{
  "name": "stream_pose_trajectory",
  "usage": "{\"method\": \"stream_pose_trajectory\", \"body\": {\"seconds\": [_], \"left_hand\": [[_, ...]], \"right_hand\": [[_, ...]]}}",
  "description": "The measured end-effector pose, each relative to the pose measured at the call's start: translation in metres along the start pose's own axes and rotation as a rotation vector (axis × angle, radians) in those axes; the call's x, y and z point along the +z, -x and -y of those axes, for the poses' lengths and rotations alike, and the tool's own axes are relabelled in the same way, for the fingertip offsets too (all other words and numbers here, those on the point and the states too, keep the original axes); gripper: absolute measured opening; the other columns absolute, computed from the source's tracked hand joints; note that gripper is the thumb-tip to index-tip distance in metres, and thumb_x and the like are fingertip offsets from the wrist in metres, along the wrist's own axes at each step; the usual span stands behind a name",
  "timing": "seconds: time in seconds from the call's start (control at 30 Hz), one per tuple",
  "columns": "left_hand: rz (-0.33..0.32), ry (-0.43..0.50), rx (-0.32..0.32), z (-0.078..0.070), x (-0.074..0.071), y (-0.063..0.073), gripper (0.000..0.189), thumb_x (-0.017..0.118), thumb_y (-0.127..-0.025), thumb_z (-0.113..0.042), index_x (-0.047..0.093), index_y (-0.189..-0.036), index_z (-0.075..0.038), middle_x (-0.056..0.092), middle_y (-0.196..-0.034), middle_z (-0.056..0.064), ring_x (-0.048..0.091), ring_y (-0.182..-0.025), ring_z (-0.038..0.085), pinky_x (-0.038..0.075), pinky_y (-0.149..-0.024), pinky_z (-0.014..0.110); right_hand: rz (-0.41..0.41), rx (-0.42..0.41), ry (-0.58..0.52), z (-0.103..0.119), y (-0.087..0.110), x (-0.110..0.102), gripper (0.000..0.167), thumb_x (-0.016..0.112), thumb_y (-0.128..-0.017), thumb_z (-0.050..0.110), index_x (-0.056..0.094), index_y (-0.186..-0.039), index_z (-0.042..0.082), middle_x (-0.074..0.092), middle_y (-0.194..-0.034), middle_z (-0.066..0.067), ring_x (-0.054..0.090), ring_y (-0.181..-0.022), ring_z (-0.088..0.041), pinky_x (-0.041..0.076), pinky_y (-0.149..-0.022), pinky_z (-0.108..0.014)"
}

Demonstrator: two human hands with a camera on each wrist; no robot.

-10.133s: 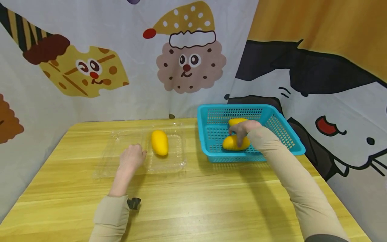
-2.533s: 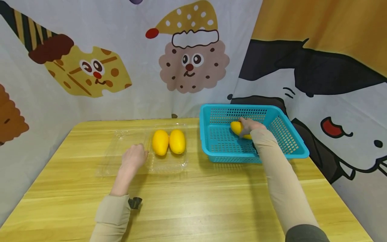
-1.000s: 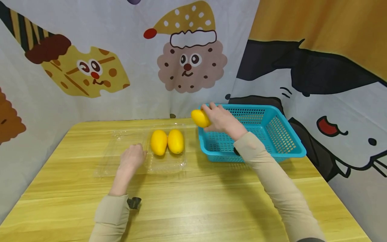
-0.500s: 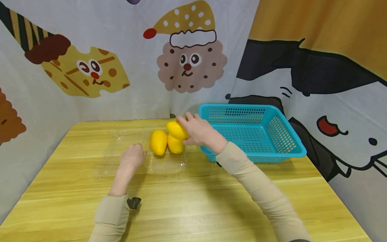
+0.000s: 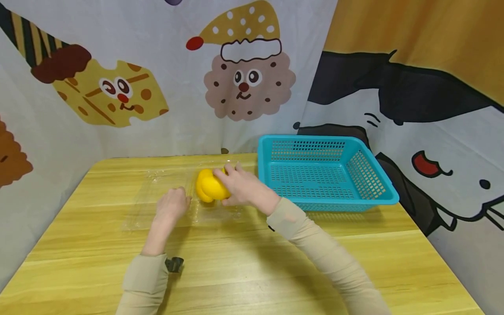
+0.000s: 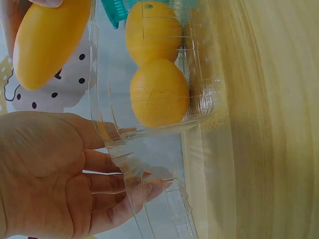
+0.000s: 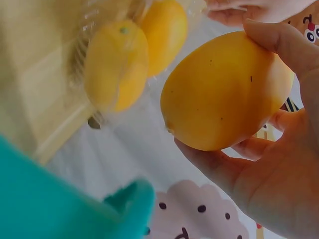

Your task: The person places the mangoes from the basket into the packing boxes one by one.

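Observation:
In my right hand (image 5: 246, 186) is a yellow mango (image 7: 224, 92), gripped between thumb and fingers and raised above a clear plastic box (image 5: 216, 214). Two more mangoes lie side by side in that box, one nearer the hinge (image 6: 159, 92) and one farther right (image 6: 152, 32). From the head, the held mango and right hand hide the farther one and partly cover the nearer. My left hand (image 5: 172, 205) holds the box at its hinge, thumb toward the mangoes and bent fingers on the side of the opened lid (image 5: 151, 210).
A turquoise slotted basket (image 5: 328, 202) stands on the wooden table (image 5: 244, 271) right of the box, with no fruit inside. A printed cloth (image 5: 177, 140) hangs just behind the table. The right forearm crosses the table front.
My right hand took the last mango from the basket and carried it left over the box. A second mango joined the first there earlier. My left hand has stayed put.

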State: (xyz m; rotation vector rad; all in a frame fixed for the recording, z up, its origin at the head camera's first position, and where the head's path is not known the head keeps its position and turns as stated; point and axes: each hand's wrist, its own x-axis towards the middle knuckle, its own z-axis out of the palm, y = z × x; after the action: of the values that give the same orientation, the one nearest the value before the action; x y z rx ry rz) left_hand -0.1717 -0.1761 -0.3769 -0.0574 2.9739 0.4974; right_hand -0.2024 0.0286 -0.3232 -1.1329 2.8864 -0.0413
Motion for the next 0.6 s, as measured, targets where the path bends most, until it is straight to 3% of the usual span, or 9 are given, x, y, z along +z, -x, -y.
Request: {"method": "stream_pose_trajectory", "body": {"seconds": [0.17, 0.6], "left_hand": [[0.016, 0.011, -0.004, 0.000, 0.000, 0.000, 0.028, 0.051, -0.096, -0.018, 0.057, -0.096, 0.010, 0.057, -0.074, 0.017, 0.051, -0.061, 0.024, 0.042, -0.050, 0.030], [0.003, -0.003, 0.006, -0.002, -0.001, 0.003, 0.027, 0.052, -0.096, -0.018, 0.057, -0.092, 0.009, 0.057, -0.073, 0.017, 0.051, -0.060, 0.025, 0.043, -0.049, 0.032]], "right_hand": [[0.033, -0.016, 0.020, 0.007, -0.002, 0.011, 0.074, 0.075, -0.078, 0.041, 0.036, -0.137, 0.019, 0.050, -0.123, -0.009, 0.057, -0.101, -0.028, 0.056, -0.075, -0.037], [0.106, -0.027, 0.037, 0.014, -0.005, 0.031, 0.071, 0.070, -0.080, 0.048, 0.037, -0.137, 0.021, 0.049, -0.133, -0.010, 0.059, -0.101, -0.025, 0.055, -0.076, -0.036]]}}
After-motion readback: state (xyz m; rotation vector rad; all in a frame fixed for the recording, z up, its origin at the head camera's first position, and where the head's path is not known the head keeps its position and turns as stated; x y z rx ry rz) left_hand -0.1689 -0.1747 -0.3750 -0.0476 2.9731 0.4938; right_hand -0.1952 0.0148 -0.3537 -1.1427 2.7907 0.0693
